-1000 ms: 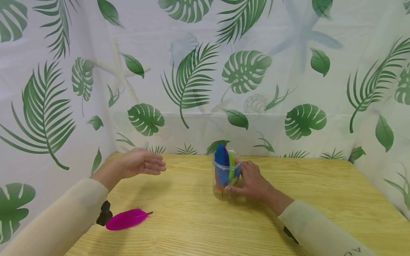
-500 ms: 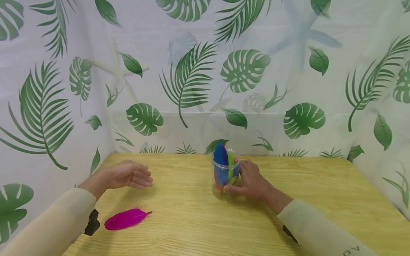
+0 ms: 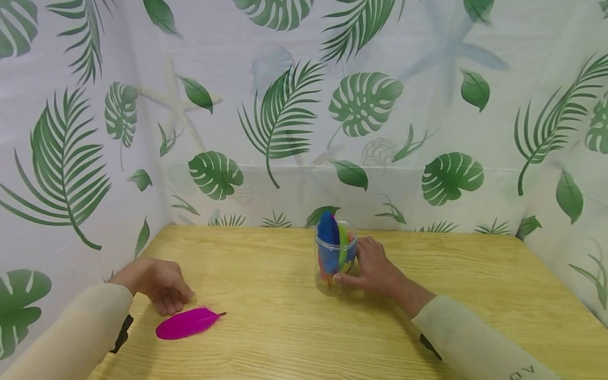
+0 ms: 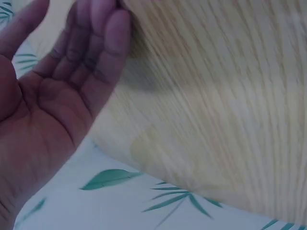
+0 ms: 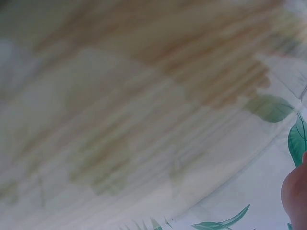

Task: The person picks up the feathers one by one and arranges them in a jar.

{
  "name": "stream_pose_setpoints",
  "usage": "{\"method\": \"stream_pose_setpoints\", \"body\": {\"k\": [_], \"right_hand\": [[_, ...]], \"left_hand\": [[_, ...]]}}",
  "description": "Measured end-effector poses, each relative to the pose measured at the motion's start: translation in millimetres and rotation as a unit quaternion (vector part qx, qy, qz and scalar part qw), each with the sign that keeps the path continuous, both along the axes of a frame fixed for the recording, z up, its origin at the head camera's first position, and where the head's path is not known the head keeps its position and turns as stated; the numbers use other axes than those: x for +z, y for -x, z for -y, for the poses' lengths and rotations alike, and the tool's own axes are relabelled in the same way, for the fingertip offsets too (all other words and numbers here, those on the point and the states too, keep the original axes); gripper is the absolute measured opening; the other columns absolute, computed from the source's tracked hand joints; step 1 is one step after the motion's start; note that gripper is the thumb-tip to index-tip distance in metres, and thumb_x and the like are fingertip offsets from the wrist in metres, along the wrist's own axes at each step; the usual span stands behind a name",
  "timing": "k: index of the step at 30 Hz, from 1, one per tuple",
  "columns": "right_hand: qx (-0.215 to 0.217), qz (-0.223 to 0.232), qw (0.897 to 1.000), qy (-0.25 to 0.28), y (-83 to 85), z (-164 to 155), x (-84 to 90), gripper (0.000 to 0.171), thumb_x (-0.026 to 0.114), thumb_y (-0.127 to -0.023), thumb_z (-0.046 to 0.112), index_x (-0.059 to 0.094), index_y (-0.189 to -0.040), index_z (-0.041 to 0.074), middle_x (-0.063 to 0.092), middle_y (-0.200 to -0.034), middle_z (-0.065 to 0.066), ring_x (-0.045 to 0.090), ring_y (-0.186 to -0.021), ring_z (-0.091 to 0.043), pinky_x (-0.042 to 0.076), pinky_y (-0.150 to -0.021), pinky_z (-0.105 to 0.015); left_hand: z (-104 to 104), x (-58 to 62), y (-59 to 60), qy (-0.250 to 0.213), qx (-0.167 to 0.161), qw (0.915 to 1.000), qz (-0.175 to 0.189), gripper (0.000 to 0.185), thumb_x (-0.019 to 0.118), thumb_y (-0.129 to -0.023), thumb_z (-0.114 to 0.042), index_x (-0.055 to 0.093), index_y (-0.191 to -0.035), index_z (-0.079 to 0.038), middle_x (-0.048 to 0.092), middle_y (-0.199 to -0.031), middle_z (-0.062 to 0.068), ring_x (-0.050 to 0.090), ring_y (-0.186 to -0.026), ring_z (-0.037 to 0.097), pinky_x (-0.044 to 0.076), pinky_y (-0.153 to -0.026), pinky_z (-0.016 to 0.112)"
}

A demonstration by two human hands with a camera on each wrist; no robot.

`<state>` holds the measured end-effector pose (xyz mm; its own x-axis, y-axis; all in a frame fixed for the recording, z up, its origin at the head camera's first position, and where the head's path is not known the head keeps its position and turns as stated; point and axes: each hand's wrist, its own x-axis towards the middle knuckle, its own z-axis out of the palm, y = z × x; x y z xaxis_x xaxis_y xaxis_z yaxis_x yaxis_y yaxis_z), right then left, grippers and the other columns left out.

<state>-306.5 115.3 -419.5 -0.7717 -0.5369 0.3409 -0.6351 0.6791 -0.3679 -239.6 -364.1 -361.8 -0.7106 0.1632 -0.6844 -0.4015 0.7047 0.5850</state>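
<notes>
A magenta feather (image 3: 187, 323) lies flat on the table at the left, its quill pointing right. Just behind it my left hand (image 3: 163, 285) hovers low, fingers relaxed and slightly bent, with nothing in them. The left wrist view has the palm and loosely bent fingers of that hand (image 4: 62, 91) over bare wood. My right hand (image 3: 372, 266) grips the right side of a clear plastic jar (image 3: 324, 287), thumb in front. Blue, green and orange-red feathers (image 3: 328, 232) stand upright in the jar, some rising above the rim. Only a sliver of the right hand (image 5: 295, 196) enters the right wrist view.
The wooden table (image 3: 275, 338) ends at a white curtain (image 3: 294, 184) printed with green leaves, which encloses it at the back and both sides. The jar stands near the back edge.
My left hand has moved left and down toward me, turning from sideways to fingers down beside the magenta feather. The right hand and the jar have stayed in place.
</notes>
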Motion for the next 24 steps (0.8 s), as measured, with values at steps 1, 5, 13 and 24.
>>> {"method": "stream_pose_setpoints", "body": {"k": [1, 5, 13, 24], "right_hand": [[0.0, -0.002, 1.0, 0.0, 0.0, 0.2, -0.1, 0.086, 0.073, -0.08, 0.06, 0.048, -0.141, 0.003, 0.059, -0.132, -0.012, 0.045, -0.12, -0.03, 0.028, -0.11, -0.057], [0.006, -0.013, 1.0, -0.002, 0.7, 0.8, -0.2, 0.085, 0.074, -0.08, 0.059, 0.048, -0.139, 0.003, 0.059, -0.13, -0.012, 0.046, -0.118, -0.029, 0.03, -0.108, -0.057], [0.003, -0.013, 1.0, 0.003, 1.2, -1.3, 0.2, 0.084, 0.074, -0.08, 0.059, 0.049, -0.139, 0.004, 0.06, -0.13, -0.011, 0.046, -0.118, -0.029, 0.03, -0.108, -0.057], [0.005, -0.005, 1.0, -0.001, 1.0, 0.9, 1.2, 0.086, 0.074, -0.08, 0.058, 0.048, -0.141, 0.003, 0.059, -0.132, -0.013, 0.046, -0.12, -0.03, 0.031, -0.108, -0.057]], "left_hand": [[2.8, -0.8, -1.5, 0.005, 0.0, 1.0, 0.007, 0.023, 0.067, -0.093, -0.022, 0.071, -0.084, -0.001, 0.069, -0.07, 0.004, 0.067, -0.063, 0.012, 0.059, -0.067, 0.031], [10.9, -2.1, -3.9, -0.005, -0.018, 0.9996, 0.023, 0.016, 0.07, -0.091, -0.017, 0.073, -0.089, -0.002, 0.069, -0.074, 0.002, 0.065, -0.066, 0.01, 0.058, -0.069, 0.027], [-1.9, -1.6, 2.4, 0.043, -0.099, 0.9934, 0.037, 0.005, 0.077, -0.083, -0.007, 0.077, -0.088, -0.006, 0.065, -0.072, -0.003, 0.057, -0.066, 0.01, 0.051, -0.068, 0.024], [-10.2, -2.5, -2.6, 0.066, -0.099, 0.9926, 0.024, 0.02, 0.071, -0.075, -0.01, 0.057, -0.063, -0.018, 0.048, -0.063, -0.006, 0.042, -0.063, 0.008, 0.04, -0.062, 0.022]]}}
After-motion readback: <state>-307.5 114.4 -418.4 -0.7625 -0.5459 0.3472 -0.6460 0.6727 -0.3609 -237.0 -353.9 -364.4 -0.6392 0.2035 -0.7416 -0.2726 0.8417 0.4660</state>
